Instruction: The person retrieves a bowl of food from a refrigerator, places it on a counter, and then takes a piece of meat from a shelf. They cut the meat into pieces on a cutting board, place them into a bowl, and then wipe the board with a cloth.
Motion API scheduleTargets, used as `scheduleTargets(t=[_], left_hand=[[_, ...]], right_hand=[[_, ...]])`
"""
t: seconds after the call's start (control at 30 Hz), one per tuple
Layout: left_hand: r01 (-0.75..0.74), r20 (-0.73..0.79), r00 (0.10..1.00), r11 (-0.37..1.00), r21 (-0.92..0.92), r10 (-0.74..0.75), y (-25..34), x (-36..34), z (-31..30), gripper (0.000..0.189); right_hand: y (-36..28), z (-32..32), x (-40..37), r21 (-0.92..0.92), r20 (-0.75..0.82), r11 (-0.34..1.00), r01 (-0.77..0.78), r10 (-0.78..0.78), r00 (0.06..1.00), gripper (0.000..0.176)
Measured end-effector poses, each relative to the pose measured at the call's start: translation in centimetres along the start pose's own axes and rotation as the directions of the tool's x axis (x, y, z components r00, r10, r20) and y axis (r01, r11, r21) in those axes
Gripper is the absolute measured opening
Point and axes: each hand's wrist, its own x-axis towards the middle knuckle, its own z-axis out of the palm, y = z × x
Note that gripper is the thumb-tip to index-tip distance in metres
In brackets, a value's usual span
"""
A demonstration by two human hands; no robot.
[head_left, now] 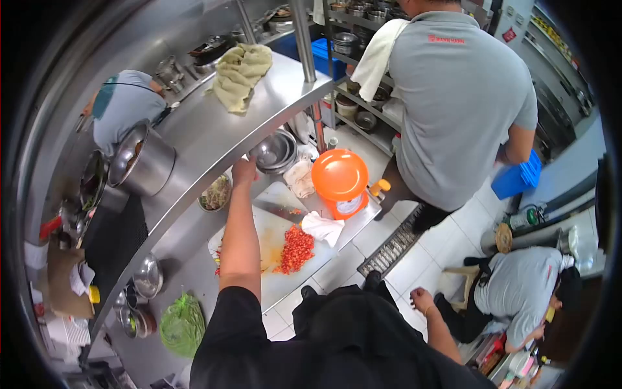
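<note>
My left hand [245,171] reaches forward under the shelf edge to the left rim of a stack of steel bowls [277,150]; its fingertips are partly hidden, so its grip cannot be made out. Under that forearm lies a white cutting board [275,235], with a heap of chopped red chili [296,251] on its right side. On the board's far part rests a wide blade [280,209]. A bowl of pale shredded food [215,194] stands left of the forearm. My right hand [422,300] hangs over the floor, fingers loosely curled, with nothing seen in them.
An orange scale [340,178] and a white cloth [322,228] are right of the board. A green bag [182,325] sits at the near left. The steel shelf [256,97] overhangs the counter. Co-workers stand ahead [457,97], bend at right [518,288], and work beyond the shelf [129,107].
</note>
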Motion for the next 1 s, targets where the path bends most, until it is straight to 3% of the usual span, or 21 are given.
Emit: scheduleTargets(t=[0.03, 0.1, 0.17, 0.23, 0.27, 0.3, 0.37, 0.43, 0.53, 0.6, 0.63, 0.73, 0.83, 0.93, 1.0], left_hand=[[-0.016, -0.185, 0.982, 0.994, 0.104, 0.035, -0.2, -0.7, 0.2, 0.040], [0.006, -0.484, 0.860, 0.948, 0.319, 0.158, -2.4, -1.3, 2.3, 0.039], [-0.181, -0.333, 0.899, 0.934, 0.309, 0.285, -1.6, -5.0, 4.9, 0.033], [-0.288, -0.123, 0.930, 0.896, 0.338, 0.346, -1.1, -8.5, 7.7, 0.031], [-0.323, -0.002, 0.937, 0.869, 0.374, 0.349, -0.4, -9.2, 9.1, 0.033], [-0.364, 0.118, 0.931, 0.841, 0.400, 0.346, -0.1, -9.6, 10.1, 0.036], [-0.364, 0.139, 0.930, 0.790, 0.494, 0.341, 0.9, -9.5, 11.5, 0.046], [-0.370, 0.178, 0.928, 0.750, 0.548, 0.328, 1.5, -8.4, 13.2, 0.055], [-0.449, 0.289, 0.893, 0.667, 0.594, 0.344, -0.8, -4.0, 15.2, 0.062], [-0.501, 0.358, 0.866, 0.582, 0.640, 0.351, -3.1, -1.7, 16.1, 0.059], [-0.470, 0.344, 0.882, 0.615, 0.633, 0.321, -3.4, -1.4, 16.4, 0.057], [-0.264, 0.231, 0.959, 0.803, 0.534, 0.162, -3.9, -0.6, 17.2, 0.052], [-0.294, 0.185, 0.956, 0.758, 0.582, 0.228, -2.1, -2.9, 16.2, 0.050], [-0.306, 0.006, 0.946, 0.884, 0.353, 0.325, 3.3, -9.2, 12.9, 0.043], [-0.409, -0.114, 0.884, 0.869, 0.280, 0.453, 1.8, -10.2, 11.1, 0.043]], right_hand=[[0.7, -1.1, 1.2, 0.019, 0.013, 1.000, 0.006, -0.006, 1.000, 0.023], [4.0, -3.7, 3.1, 0.070, 0.023, 0.992, -0.108, 0.106, 0.994, 0.023], [7.3, -7.0, 3.8, 0.176, 0.024, 0.950, -0.258, 0.258, 0.966, 0.018], [13.2, -10.6, 6.8, 0.201, 0.180, 0.862, -0.466, 0.435, 0.882, 0.018], [14.7, -11.2, 6.5, 0.098, 0.041, 0.883, -0.459, 0.457, 0.889, 0.018], [15.4, -12.3, 6.4, 0.071, 0.079, 0.871, -0.486, 0.480, 0.873, 0.019], [15.6, -15.0, 7.0, 0.037, 0.141, 0.849, -0.527, 0.518, 0.844, 0.021], [12.5, -17.0, 5.5, -0.041, 0.184, 0.922, -0.385, 0.386, 0.904, 0.020], [13.3, -17.8, 6.9, -0.039, 0.043, 0.981, -0.188, 0.190, 0.981, 0.017], [11.0, -17.2, 5.7, 0.208, -0.071, 0.954, -0.216, 0.235, 0.969, 0.015], [10.1, -16.9, 4.9, 0.364, -0.124, 0.903, -0.227, 0.289, 0.949, 0.014], [10.4, -15.3, 3.3, 0.331, -0.078, 0.901, -0.281, 0.323, 0.943, 0.014], [10.5, -13.9, 1.5, 0.174, -0.037, 0.931, -0.320, 0.331, 0.943, 0.018], [11.9, -13.1, 0.7, 0.118, -0.049, 0.924, -0.364, 0.371, 0.927, 0.016], [13.2, -12.9, -0.2, 0.166, -0.055, 0.894, -0.416, 0.430, 0.901, 0.015]])
